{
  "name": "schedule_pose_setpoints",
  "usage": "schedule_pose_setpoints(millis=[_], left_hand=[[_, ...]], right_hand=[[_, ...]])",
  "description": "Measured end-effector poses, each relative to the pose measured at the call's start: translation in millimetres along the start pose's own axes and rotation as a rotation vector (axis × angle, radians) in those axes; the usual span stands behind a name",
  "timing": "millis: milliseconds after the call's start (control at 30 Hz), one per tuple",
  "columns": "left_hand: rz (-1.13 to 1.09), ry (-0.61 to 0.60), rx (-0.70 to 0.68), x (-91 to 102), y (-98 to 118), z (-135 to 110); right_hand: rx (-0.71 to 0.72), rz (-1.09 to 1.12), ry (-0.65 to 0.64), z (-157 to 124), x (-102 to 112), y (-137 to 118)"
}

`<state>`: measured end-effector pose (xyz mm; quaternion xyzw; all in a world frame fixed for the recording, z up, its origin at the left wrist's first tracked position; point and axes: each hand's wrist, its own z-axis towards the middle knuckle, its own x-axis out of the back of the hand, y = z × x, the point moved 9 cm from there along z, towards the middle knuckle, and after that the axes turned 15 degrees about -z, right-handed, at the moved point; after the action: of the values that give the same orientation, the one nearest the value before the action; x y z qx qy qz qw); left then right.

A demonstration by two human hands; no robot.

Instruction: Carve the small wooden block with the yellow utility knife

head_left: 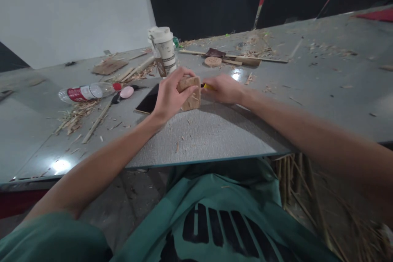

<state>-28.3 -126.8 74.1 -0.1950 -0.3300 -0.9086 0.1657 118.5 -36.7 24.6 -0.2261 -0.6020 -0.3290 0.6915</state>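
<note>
My left hand (171,92) grips a thick wooden block (193,100) with rounded corners, stood on edge at the middle of the table. Fingers curl over its top and the thumb presses on its near face. Closed around a small yellow-handled tool (209,86), my right hand (226,89) is just right of the block. The tool's dark tip points at the block's right face; whether it touches cannot be made out, and most of the handle is hidden in my fist. A dark flat panel (147,100) lies behind my left wrist.
Beyond the block stands a lidded paper cup (167,51). At left lie a plastic bottle (89,92), a pink oval object (127,92) and wood strips (97,123) among shavings. A round wooden piece (213,62) and more strips are at the back. The table's front edge (199,162) is close to my body.
</note>
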Motion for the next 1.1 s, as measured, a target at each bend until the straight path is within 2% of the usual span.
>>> schedule_pose_setpoints(millis=[200, 333, 433, 600, 700, 933, 1100], left_hand=[[0.007, 0.088, 0.056, 13.4, -21, 5], [0.008, 0.082, 0.072, 10.5, -29, 5], [-0.001, 0.078, 0.084, 7.4, -33, 4], [-0.091, 0.081, 0.139, 3.6, -37, 3], [-0.158, 0.074, 0.148, 2.1, -32, 4], [-0.2, 0.046, 0.132, -0.2, -28, 5], [-0.377, 0.057, 0.107, -2.9, -37, 8]], right_hand=[[-0.115, -0.098, 0.071, 0, 3, 16], [-0.151, -0.085, 0.147, -4, 17, 25], [-0.111, -0.064, 0.172, -7, 30, 21], [0.05, 0.004, 0.097, -10, 33, 1], [0.086, 0.042, 0.055, -11, 30, -5], [0.006, 0.046, 0.001, -9, 29, 2], [-0.046, 0.07, -0.07, -7, 25, 5]])
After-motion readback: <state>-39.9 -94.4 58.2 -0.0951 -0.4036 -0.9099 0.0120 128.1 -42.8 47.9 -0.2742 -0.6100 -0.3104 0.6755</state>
